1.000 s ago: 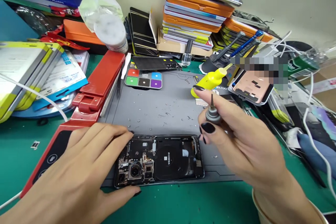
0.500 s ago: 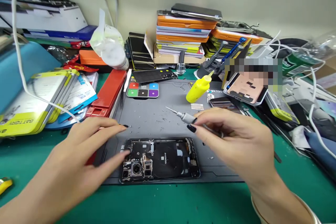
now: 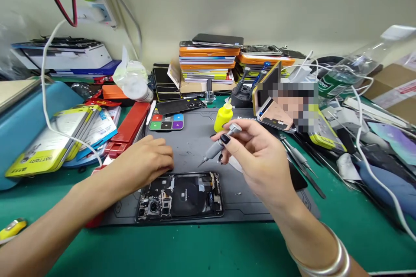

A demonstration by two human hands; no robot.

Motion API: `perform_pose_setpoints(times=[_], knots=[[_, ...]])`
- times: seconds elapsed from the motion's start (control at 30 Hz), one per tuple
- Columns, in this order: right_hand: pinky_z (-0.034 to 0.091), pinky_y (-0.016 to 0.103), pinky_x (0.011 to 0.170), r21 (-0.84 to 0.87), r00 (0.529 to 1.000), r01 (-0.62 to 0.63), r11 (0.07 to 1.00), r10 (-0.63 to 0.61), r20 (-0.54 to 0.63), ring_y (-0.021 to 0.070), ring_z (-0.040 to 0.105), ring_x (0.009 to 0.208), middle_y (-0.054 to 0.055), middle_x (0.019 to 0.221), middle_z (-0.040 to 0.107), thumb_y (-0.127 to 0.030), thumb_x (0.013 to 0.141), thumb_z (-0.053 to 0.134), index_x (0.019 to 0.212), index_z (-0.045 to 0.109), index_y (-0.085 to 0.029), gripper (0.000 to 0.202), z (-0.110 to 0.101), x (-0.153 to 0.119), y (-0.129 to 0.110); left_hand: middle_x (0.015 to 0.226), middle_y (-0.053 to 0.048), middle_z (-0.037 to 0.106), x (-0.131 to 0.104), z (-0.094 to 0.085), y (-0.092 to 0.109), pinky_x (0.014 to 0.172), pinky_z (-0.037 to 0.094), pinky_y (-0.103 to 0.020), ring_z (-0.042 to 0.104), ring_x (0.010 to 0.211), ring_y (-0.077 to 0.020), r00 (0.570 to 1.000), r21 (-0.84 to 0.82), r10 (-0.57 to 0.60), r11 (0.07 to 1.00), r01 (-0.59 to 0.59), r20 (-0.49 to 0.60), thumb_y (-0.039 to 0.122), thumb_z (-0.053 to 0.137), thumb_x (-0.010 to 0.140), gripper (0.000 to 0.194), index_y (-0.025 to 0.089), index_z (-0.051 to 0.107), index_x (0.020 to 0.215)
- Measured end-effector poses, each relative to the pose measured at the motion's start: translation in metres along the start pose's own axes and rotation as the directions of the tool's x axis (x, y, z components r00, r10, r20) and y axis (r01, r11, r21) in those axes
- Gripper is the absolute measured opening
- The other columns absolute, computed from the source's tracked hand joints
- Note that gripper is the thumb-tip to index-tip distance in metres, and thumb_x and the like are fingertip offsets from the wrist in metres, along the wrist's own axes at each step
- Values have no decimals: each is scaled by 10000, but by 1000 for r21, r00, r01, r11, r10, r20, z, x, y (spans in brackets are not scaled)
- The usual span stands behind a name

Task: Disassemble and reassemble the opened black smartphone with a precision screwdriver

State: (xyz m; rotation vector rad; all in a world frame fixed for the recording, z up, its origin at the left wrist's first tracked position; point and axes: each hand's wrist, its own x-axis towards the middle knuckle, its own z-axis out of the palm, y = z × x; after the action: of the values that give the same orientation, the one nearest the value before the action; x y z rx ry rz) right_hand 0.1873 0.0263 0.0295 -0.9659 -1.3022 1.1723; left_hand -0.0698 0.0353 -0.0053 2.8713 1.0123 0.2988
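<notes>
An opened smartphone lies on the grey work mat, its cameras and dark inner parts exposed. My left hand rests at the phone's far left edge. Its fingers are curled together and point down; the fingertips are hidden, so whatever they hold cannot be made out. Above the phone's far right side, my right hand grips a grey precision screwdriver between thumb and fingers. The bit slants down to the left, apart from the phone. Tiny screws lie scattered on the mat beyond.
A yellow squeeze bottle stands behind the screwdriver. A coloured tile pad and a long red tool sit at the left. Battery packs are piled farther left. Tweezers and another screwdriver lie at the right.
My left hand has gone from spread fingers to curled ones, set down on the mat behind the phone. The screwdriver has turned steeper, its bit now pointing down. The camera view has shifted.
</notes>
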Motion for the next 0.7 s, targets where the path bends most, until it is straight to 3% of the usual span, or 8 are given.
perform_pose_setpoints(times=[0.17,0.27,0.3,0.37,0.43,0.5,0.7], knots=[[572,249,513,-32,993,115,993,-115,0,96,650,507,3,859,749,-287,993,495,981,400,-239,107,1,-6,6,780,-39,651,6,-4,9,652,411,-314,545,711,-176,999,-16,-28,999,28,-24,167,419,986,303,189,644,785],[583,259,523,-95,995,102,990,-100,26,105,666,503,-4,852,743,-267,997,470,1029,408,-240,75,2,-9,6,897,-52,693,2,-15,14,692,527,-285,635,800,-161,987,-112,-122,988,110,-107,182,395,983,231,181,604,882],[584,254,524,-118,996,91,989,-87,38,105,672,506,-3,854,741,-263,992,492,1018,421,-238,80,4,-9,5,943,-55,709,0,-19,15,711,559,-271,666,842,-155,971,-189,-187,969,158,-150,194,406,980,196,183,593,920],[595,247,544,-135,996,70,988,-63,58,105,691,531,-3,879,741,-236,960,571,956,417,-241,153,8,-10,3,929,-26,734,-6,-27,16,694,592,-232,704,831,-133,895,-479,-397,838,263,-203,208,480,955,126,200,599,915],[616,253,569,-107,996,65,992,-58,67,108,709,553,-10,913,748,-184,917,635,911,382,-251,261,14,-11,1,816,4,743,-10,-31,16,642,600,-199,712,728,-112,827,-688,-520,681,250,-214,196,573,893,93,201,623,815],[629,262,574,-73,993,98,992,-94,65,112,714,558,-19,928,763,-145,903,647,916,380,-259,291,22,-12,0,759,11,759,-12,-30,15,614,603,-173,720,676,-104,797,-762,-564,608,223,-217,179,633,833,95,195,659,743],[647,310,600,-118,967,255,960,-256,6,165,756,681,-9,906,796,-117,916,667,955,470,-271,253,35,-9,4,734,65,755,-13,-22,10,647,595,-105,724,669,-66,731,-792,-620,581,186,-283,126,695,754,95,201,644,780]])
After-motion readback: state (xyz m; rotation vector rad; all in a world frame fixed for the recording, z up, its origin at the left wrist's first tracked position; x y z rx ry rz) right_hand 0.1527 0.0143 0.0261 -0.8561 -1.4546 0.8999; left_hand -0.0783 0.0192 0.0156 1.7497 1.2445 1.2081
